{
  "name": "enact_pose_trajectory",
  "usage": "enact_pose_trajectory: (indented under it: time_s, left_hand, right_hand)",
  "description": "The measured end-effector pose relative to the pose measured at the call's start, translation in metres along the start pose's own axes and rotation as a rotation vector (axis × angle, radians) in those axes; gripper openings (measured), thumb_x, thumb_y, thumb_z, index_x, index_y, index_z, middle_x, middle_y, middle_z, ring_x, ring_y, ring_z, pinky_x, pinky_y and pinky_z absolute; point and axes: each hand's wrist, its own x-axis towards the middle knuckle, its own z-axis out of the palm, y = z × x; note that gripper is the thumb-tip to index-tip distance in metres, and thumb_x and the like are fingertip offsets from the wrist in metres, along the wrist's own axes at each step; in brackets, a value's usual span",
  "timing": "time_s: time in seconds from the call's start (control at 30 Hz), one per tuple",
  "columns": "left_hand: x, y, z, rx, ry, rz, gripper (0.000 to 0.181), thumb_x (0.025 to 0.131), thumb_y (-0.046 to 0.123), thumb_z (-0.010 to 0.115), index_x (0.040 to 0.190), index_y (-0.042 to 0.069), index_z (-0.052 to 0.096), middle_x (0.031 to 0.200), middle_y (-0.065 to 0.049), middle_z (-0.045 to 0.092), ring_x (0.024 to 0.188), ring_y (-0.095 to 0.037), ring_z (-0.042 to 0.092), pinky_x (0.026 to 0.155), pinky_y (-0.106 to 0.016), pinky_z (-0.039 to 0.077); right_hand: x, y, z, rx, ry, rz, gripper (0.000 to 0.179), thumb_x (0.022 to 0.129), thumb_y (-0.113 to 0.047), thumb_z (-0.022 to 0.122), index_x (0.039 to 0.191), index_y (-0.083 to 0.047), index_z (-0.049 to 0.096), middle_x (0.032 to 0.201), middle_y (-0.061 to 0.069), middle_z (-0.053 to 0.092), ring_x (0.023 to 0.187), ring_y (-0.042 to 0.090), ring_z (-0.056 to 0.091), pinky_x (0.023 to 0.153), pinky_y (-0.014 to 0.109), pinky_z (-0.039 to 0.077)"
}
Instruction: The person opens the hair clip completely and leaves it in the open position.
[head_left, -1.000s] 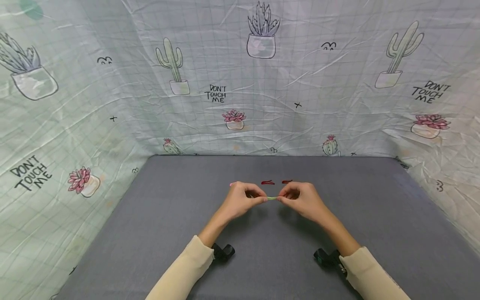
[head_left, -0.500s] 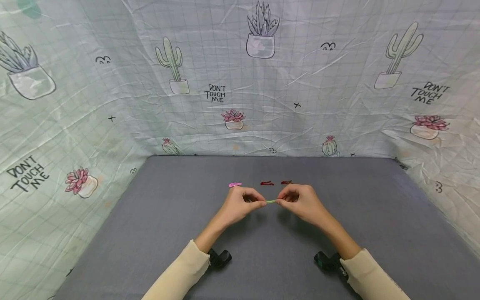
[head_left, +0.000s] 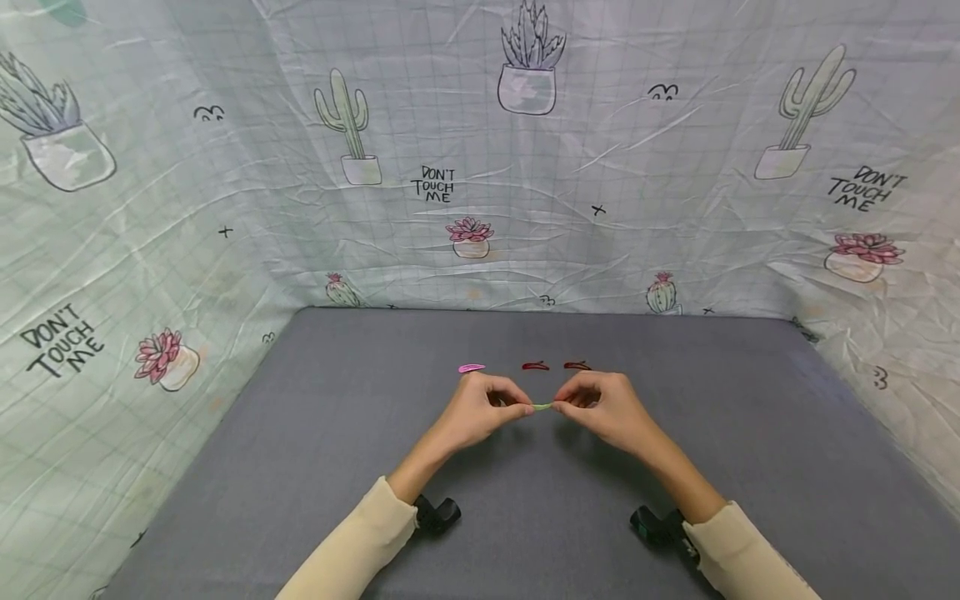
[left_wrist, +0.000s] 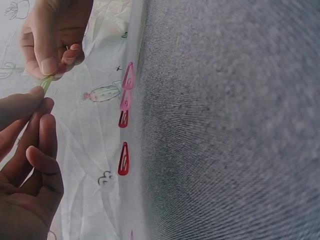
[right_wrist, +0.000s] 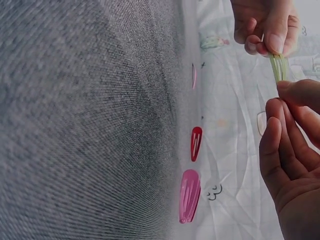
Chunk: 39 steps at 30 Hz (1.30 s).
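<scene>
Green hair clip (right_wrist: 278, 67), held level above the desk (head_left: 360, 417).
Left hand (head_left: 472, 412) and right hand (head_left: 618, 408): fingers pinching one end each. Near the desk's far edge, along printed cloth (head_left: 675, 183): pink clip (head_left: 471, 367) left, two red clips (head_left: 536, 366) rightward. Desk surface extends widely either side.

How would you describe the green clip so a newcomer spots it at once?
Start with the grey table, then find where the left hand and the right hand nearly meet above it. Each pinches one end of the slim green clip. Unlike the pink clips and red clips lying beyond, it is green and held.
</scene>
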Motion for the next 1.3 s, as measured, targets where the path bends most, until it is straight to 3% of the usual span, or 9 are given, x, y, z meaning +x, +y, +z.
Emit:
enact_pose_trajectory:
  time_s: [0.27,0.57,0.97,1.3]
  left_hand:
    - [-0.0004,-0.0043,-0.0003,-0.022,0.007,0.021,0.004,0.089,0.014,0.081,0.085,0.015,0.082,0.081,0.0,0.077,0.065,-0.028,0.062,0.055,-0.02,0.044]
    - [0.0003,-0.0042,-0.0028,-0.006,0.022,0.035,0.005,0.088,0.013,0.082,0.084,0.017,0.082,0.079,0.002,0.076,0.062,-0.018,0.058,0.054,-0.019,0.042]
    - [0.0009,-0.0031,-0.0018,-0.006,0.03,0.064,0.005,0.088,0.013,0.083,0.083,0.016,0.081,0.079,0.001,0.077,0.059,-0.022,0.055,0.052,-0.018,0.038]
    - [0.0028,-0.0062,-0.0011,-0.025,0.035,0.046,0.005,0.087,0.014,0.083,0.084,0.017,0.081,0.078,0.001,0.077,0.06,-0.021,0.057,0.053,-0.019,0.04]
  right_hand:
    - [-0.0004,0.0018,0.0044,0.019,0.032,-0.025,0.004,0.087,-0.01,0.083,0.088,-0.011,0.079,0.084,-0.002,0.074,0.07,0.005,0.068,0.066,0.03,0.06]
    - [-0.0009,0.0044,0.006,0.046,0.03,-0.069,0.005,0.089,-0.005,0.08,0.089,-0.01,0.078,0.083,-0.002,0.074,0.07,0.005,0.067,0.066,0.027,0.059]
    - [-0.0009,0.0049,0.0061,0.095,0.056,-0.145,0.019,0.087,0.0,0.08,0.085,-0.018,0.073,0.083,0.001,0.073,0.068,0.007,0.065,0.065,0.027,0.059]
    - [0.0005,0.0062,0.0072,0.081,0.083,-0.162,0.019,0.082,0.007,0.08,0.087,-0.01,0.075,0.082,0.004,0.073,0.068,0.008,0.066,0.064,0.027,0.059]
